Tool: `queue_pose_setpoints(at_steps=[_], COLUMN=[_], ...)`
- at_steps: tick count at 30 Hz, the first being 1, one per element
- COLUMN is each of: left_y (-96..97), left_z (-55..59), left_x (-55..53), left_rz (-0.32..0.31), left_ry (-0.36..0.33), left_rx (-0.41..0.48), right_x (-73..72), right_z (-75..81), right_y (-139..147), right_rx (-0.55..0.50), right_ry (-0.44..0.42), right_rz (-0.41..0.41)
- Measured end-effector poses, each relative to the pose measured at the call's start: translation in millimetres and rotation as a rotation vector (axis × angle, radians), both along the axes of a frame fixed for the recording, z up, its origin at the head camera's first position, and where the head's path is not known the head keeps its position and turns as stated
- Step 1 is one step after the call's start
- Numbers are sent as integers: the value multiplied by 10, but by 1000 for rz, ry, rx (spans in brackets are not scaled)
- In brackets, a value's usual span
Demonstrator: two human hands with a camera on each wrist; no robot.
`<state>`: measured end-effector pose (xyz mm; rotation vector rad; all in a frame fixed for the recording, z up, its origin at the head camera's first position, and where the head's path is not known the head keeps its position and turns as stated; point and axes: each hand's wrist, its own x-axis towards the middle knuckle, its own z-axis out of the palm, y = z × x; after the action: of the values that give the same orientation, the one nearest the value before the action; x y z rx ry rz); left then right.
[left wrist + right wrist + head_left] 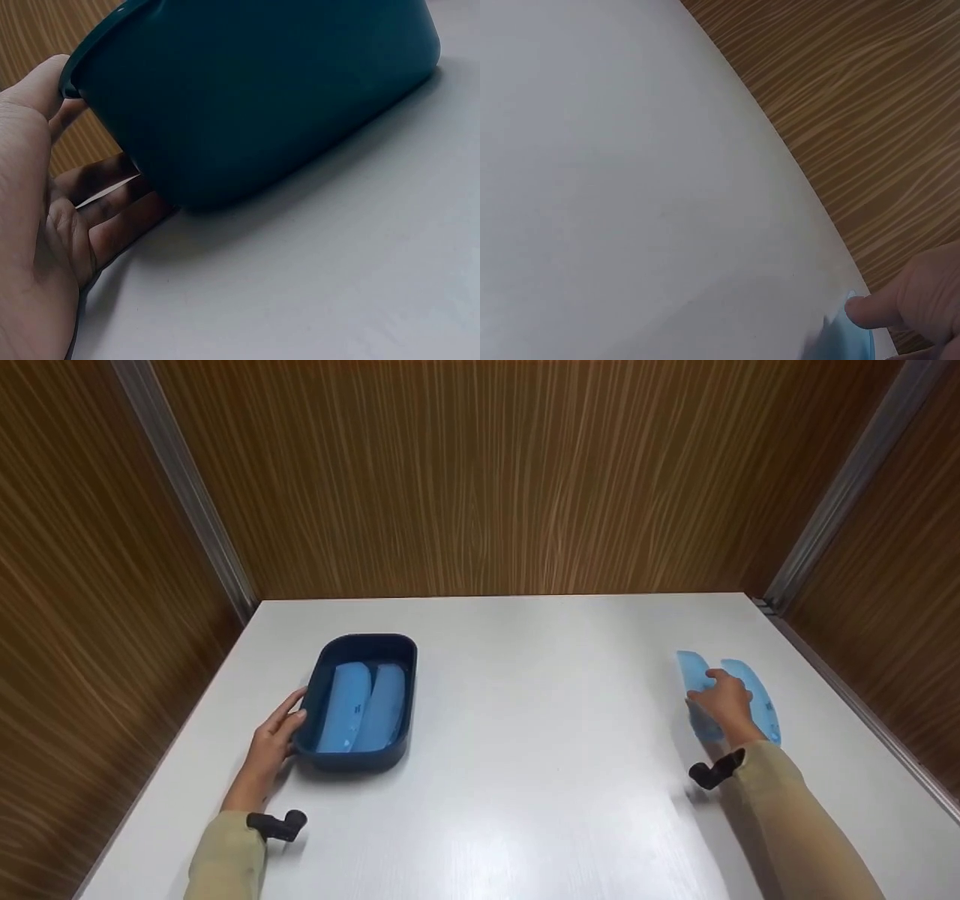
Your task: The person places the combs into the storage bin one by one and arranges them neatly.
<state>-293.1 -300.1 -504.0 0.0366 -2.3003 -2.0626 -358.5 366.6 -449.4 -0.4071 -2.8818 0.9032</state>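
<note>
A dark blue rectangular bin [356,761] stands on the left of the table, with two long light blue packs [346,705] side by side inside. My left hand [271,742] touches the bin's left side from outside. In the left wrist view its thumb is at the rim and the other fingers lie against the outer wall [262,105]. Far to the right, my right hand [726,705] pinches a curved light blue pack [691,664] between thumb and fingers. A second curved light blue pack [757,697] lies just right of it, partly behind the hand. Small dark print shows on it.
The white table [525,720] stretches between the two hands. Wood-grain panels [480,480] enclose it at the back and both sides, with grey metal posts [832,502] at the back corners. The right table edge runs close beside the packs.
</note>
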Motion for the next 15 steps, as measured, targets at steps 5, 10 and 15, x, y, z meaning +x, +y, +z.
queue_pose_setpoints(at_steps=[5,10,15], left_y=[2,-10,-26], left_z=[8,19,-2], left_x=[8,9,15], left_rz=[0,-13,-10], left_ry=[0,1,-5], left_rx=[1,1,-10], right_x=[1,11,31], right_z=[-11,-1,23], right_y=[16,29,41], right_rx=[8,37,48], right_ry=[-21,-37,-114], right_rz=[9,15,36])
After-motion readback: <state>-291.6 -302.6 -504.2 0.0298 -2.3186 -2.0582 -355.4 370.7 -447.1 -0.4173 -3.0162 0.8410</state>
